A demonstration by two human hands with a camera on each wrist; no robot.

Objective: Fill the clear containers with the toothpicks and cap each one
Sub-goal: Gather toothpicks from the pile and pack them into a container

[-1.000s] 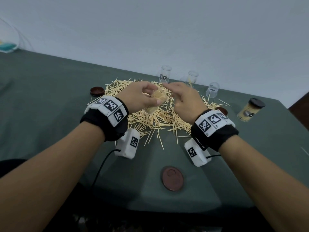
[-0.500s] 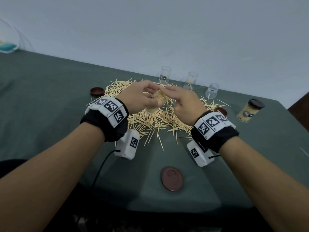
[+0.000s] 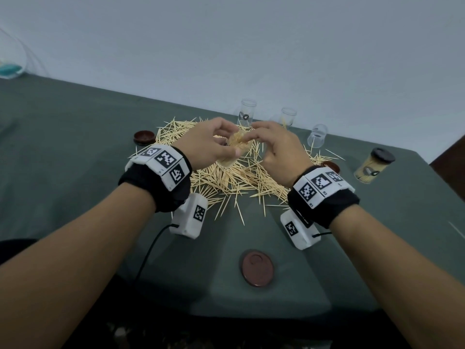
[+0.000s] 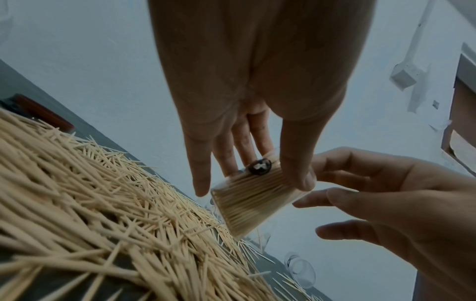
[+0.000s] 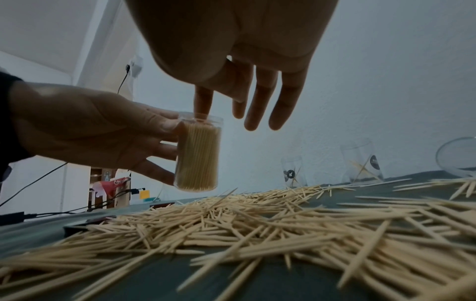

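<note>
1. Above a heap of loose toothpicks (image 3: 234, 177) on a green-clothed table (image 3: 75, 137), the left hand (image 3: 206, 144) grips a clear jar (image 5: 197, 151) packed with toothpicks, thumb on one side and fingers on the other.
2. The jar hangs clear of the heap, uncapped, its mouth up (a dark round sticker shows on its wall in the left wrist view).
3. The right hand (image 3: 279, 152) hovers at the jar's mouth, fingers loosely spread and holding nothing; its forefinger (image 5: 203, 101) dips to the rim, touching the toothpick ends.
4. Three more clear jars stand open at the table's far edge: one (image 3: 247, 112) behind the hands, a second (image 3: 288, 117) with a few toothpicks inside, a third (image 3: 317, 136) tipped over.
5. At far right a filled jar (image 3: 373, 165) stands capped.
6. Brown caps lie apart: one (image 3: 144, 136) left of the heap, another (image 3: 257, 267) near the table's front edge.
</note>
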